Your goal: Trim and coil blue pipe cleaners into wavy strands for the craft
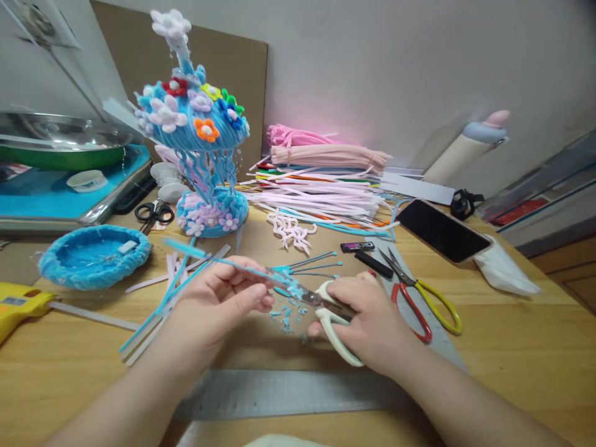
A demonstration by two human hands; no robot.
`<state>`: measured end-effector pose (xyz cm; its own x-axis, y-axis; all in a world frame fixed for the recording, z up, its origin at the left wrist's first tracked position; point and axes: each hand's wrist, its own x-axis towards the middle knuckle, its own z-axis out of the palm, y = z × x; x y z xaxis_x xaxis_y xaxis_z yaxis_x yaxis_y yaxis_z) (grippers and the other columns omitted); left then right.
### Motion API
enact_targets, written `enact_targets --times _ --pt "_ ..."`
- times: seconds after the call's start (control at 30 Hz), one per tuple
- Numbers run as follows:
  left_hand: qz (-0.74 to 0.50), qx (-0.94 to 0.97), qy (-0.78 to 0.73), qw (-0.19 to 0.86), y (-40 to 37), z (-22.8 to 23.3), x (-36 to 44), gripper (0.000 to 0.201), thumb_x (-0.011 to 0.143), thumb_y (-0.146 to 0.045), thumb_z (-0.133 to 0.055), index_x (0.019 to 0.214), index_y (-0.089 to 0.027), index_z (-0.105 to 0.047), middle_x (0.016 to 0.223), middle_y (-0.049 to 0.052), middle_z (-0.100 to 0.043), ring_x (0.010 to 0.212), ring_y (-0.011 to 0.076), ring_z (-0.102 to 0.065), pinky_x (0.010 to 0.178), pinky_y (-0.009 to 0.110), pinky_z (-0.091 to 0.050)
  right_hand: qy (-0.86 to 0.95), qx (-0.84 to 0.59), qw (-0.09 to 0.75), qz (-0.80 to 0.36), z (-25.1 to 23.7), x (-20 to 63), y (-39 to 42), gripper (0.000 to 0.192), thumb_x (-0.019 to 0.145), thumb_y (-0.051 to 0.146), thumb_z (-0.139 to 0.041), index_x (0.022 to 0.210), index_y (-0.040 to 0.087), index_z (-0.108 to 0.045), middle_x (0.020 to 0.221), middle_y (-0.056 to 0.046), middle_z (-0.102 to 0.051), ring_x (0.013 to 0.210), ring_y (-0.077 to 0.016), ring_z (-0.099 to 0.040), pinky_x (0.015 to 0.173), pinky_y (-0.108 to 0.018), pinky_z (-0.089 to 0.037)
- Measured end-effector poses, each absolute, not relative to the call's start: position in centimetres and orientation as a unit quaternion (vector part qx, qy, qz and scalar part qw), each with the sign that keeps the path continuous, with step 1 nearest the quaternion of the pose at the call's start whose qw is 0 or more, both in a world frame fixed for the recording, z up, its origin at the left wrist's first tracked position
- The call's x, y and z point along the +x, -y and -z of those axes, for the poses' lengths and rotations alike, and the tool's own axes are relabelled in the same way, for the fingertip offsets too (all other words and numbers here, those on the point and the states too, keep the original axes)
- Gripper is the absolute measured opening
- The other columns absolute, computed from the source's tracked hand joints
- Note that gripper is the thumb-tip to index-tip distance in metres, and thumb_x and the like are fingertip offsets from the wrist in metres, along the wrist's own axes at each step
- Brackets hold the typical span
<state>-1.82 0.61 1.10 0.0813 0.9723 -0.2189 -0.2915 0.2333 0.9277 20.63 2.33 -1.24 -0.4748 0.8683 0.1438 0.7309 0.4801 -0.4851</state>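
Observation:
My left hand (pixel 218 304) pinches a light blue pipe cleaner (pixel 223 259) that runs up to the left. My right hand (pixel 367 316) grips white-handled scissors (pixel 333 326), whose blades meet the pipe cleaner's fluffy end (pixel 291 287). Small blue fluff clippings (pixel 286 316) lie on the wooden table (pixel 512 347) below the blades. Trimmed blue stems (pixel 316 264) lie just beyond.
A blue pipe-cleaner flower sculpture (pixel 200 136) stands at the back left, with a blue woven dish (pixel 95 254) in front. A pile of pink and white pipe cleaners (pixel 326 180), a phone (pixel 442 230), red-and-yellow scissors (pixel 419 298), black scissors (pixel 153 212), a metal ruler (pixel 279 391) and a yellow glue gun (pixel 18 307) surround me.

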Motion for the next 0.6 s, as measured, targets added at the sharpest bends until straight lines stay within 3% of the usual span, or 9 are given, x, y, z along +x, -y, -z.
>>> enact_targets --times 0.23,0.43,0.6 --pt "-0.569 0.347 -0.514 0.540 -0.7 -0.9 -1.5 0.017 0.072 -0.029 -0.074 0.077 -0.020 -0.061 0.071 -0.006 -0.068 0.065 0.0098 -0.065 0.068 0.020 -0.055 0.829 -0.494 0.180 -0.188 1.2 20.1 -1.5 0.034 0.078 0.041 -0.064 0.060 0.019 -0.045 0.061 0.004 -0.055 0.062 -0.0126 -0.047 0.063 -0.030 -0.021" --pt "-0.566 0.345 -0.520 0.539 -0.4 -1.1 -1.5 0.016 0.074 -0.026 -0.072 0.081 -0.020 -0.059 0.068 -0.005 -0.070 0.066 0.0128 -0.068 0.069 0.024 -0.056 0.837 -0.497 0.189 -0.133 0.8 20.2 -1.2 0.027 0.077 0.043 -0.063 0.071 0.021 -0.048 0.072 0.000 -0.058 0.069 -0.0174 -0.048 0.067 -0.032 -0.022" --pt "-0.567 0.337 -0.523 0.540 -0.3 -1.1 -1.1 0.018 0.073 -0.026 -0.073 0.082 -0.020 -0.058 0.068 -0.004 -0.072 0.066 0.0142 -0.069 0.069 0.025 -0.057 0.836 -0.505 0.166 -0.137 0.7 19.9 -1.0 0.033 0.075 0.049 -0.064 0.076 0.021 -0.047 0.079 -0.001 -0.057 0.073 -0.0196 -0.047 0.068 -0.033 -0.023"
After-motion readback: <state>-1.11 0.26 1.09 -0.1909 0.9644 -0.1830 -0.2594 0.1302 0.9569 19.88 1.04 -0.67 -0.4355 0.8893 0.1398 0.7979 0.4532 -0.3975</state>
